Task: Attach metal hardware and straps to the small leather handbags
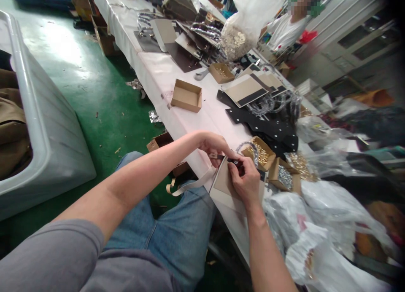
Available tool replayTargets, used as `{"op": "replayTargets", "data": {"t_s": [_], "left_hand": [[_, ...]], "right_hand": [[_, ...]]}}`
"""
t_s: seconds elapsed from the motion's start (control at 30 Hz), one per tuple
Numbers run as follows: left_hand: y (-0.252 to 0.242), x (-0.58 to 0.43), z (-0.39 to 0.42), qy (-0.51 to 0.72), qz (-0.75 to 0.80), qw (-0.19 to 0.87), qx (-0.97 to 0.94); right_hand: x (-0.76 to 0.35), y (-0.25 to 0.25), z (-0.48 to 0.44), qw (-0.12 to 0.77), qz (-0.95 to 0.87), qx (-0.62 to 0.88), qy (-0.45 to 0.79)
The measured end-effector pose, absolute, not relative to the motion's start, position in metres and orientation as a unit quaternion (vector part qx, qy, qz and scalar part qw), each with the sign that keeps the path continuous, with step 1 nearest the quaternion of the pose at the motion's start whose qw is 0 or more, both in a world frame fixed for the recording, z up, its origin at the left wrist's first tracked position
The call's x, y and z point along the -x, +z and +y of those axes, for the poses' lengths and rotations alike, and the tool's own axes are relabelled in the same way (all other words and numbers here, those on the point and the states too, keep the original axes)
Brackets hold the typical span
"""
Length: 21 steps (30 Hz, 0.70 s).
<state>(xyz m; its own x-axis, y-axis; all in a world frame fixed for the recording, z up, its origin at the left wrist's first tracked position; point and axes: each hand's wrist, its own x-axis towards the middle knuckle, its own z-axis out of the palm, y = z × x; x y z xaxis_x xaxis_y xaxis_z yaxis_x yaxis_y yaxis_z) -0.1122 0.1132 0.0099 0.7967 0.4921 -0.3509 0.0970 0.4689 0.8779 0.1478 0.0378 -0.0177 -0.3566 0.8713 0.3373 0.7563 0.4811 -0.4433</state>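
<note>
My left hand (215, 144) reaches in from the left, its fingers bent over the upper edge of a beige panel (225, 182) at the table edge. Between its fingers shows a narrow dark strap (218, 156). My right hand (246, 178) is closed over the panel's top, thumb and fingers pinching the dark strap's other end; the fingertips partly hide it. A pale strap (194, 185) hangs from the panel's left side over my lap. Just behind my hands lies a plastic-wrapped ring-shaped handle (248, 146).
Cardboard boxes of gold studs (261, 153) and silver studs (285, 177) stand right of my hands. An open cardboard box (186, 96) sits farther up the white table. Black panels (268, 125) and plastic bags (329, 203) lie rightward. A large bin (60, 127) stands left. Another person (286, 30) is across the table.
</note>
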Motion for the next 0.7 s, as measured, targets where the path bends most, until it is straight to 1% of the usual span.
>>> {"op": "replayTargets", "data": {"t_s": [0.07, 0.13, 0.23, 0.43, 0.6, 0.7], "left_hand": [[0.014, 0.114, 0.119, 0.141, 0.268, 0.806, -0.508], [0.009, 0.113, 0.125, 0.162, 0.273, 0.809, -0.494], [-0.012, 0.107, 0.13, 0.175, 0.268, 0.839, -0.44], [-0.059, 0.103, 0.128, 0.205, 0.18, 0.895, -0.352], [-0.08, 0.106, 0.133, 0.182, 0.095, 0.917, -0.341], [-0.089, 0.1, 0.143, 0.152, 0.07, 0.922, -0.35]], "right_hand": [[-0.148, -0.019, 0.038, 0.271, -0.813, 0.505, 0.106], [-0.147, -0.02, 0.038, 0.272, -0.812, 0.504, 0.109], [-0.145, -0.021, 0.038, 0.27, -0.813, 0.505, 0.106], [-0.144, -0.027, 0.039, 0.242, -0.812, 0.526, 0.076], [-0.145, -0.034, 0.042, 0.226, -0.806, 0.542, 0.072], [-0.148, -0.039, 0.043, 0.234, -0.795, 0.554, 0.077]]}}
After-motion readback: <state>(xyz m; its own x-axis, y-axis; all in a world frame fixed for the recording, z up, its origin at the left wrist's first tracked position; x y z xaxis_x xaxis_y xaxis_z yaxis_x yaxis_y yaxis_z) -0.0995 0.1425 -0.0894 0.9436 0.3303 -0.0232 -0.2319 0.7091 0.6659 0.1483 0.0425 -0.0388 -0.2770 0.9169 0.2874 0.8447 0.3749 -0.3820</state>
